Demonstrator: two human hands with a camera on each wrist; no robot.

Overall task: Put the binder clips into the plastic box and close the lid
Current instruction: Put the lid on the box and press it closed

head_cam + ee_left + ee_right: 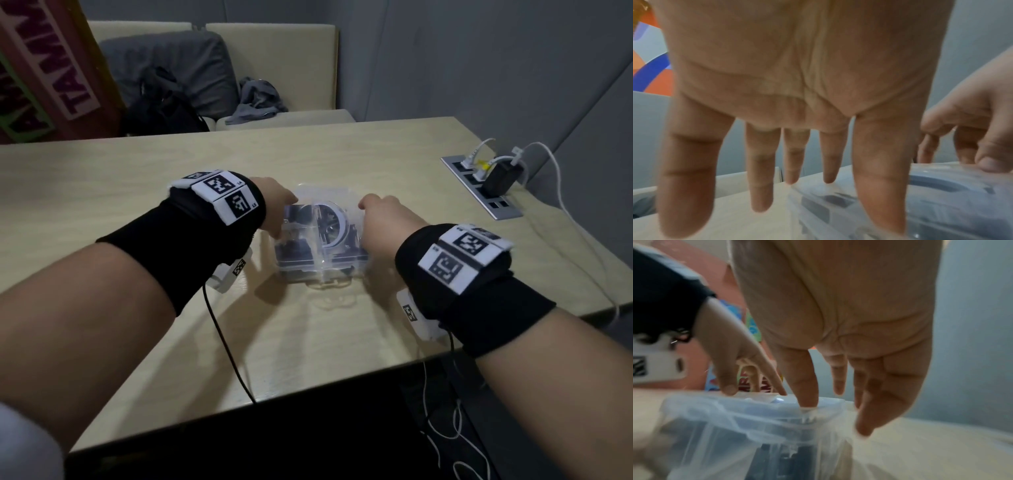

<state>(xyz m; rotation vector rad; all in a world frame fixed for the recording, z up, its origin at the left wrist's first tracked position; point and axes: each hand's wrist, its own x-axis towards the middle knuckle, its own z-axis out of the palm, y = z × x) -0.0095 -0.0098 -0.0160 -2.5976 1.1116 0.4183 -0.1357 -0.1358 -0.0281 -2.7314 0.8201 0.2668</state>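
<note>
The plastic box [320, 236] stands on the table [102, 192], the binder clips [329, 222] inside, the lid [760, 408] on top. The left hand [274, 205] and right hand [383, 219] press it with straight fingers. Uneven pressure could leave one corner unlatched, or the box could slide.

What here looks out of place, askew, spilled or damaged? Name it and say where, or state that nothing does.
Nothing stands out. The clear box sits flat on the table with dark clips inside and none seen loose. Its lid is on top, with the left hand and right hand touching it. Whether it is latched cannot be told.
</note>
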